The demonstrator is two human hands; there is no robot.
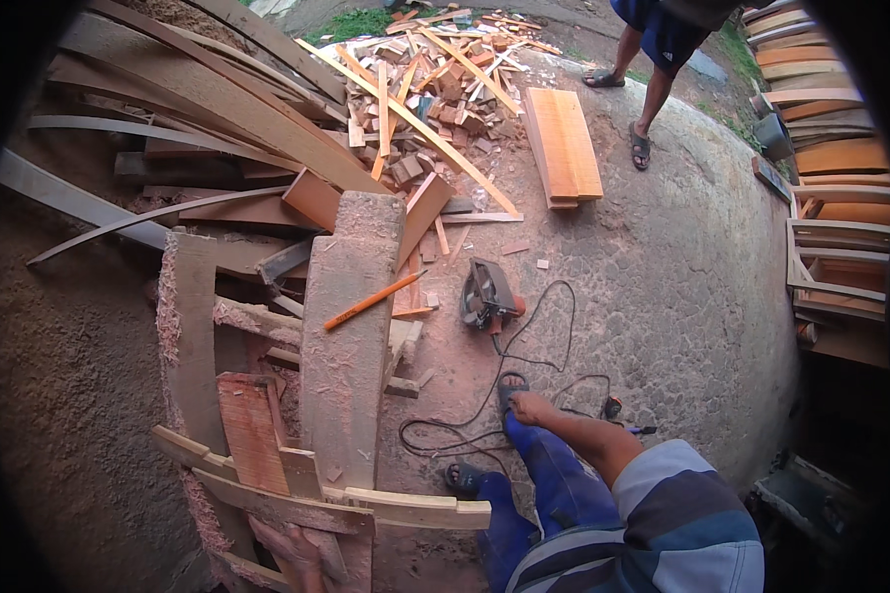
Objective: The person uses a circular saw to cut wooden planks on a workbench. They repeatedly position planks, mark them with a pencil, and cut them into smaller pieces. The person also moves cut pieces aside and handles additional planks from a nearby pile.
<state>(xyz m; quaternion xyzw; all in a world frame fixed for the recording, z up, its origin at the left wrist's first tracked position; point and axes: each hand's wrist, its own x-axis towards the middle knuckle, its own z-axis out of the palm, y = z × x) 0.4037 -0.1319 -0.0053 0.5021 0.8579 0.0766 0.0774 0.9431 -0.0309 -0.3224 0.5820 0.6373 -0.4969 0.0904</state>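
2 hands: left hand (295, 550) beside curved board (282, 503), grasp cannot be told; right hand (533, 407) clenched over blue-trousered leg (564, 479), forearm (595, 442) slanting in from the right.

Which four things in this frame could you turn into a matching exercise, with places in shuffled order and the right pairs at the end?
Column one
1. Left hand
2. Pencil
3. Circular saw
4. Right hand

Column two
A. On the ground, beside a dark cord
B. At the person's own blue trouser leg
C. Among wooden pieces near the picture's lower edge
D. Lying across a wide, dusty plank

Pairs: 1-C; 2-D; 3-A; 4-B
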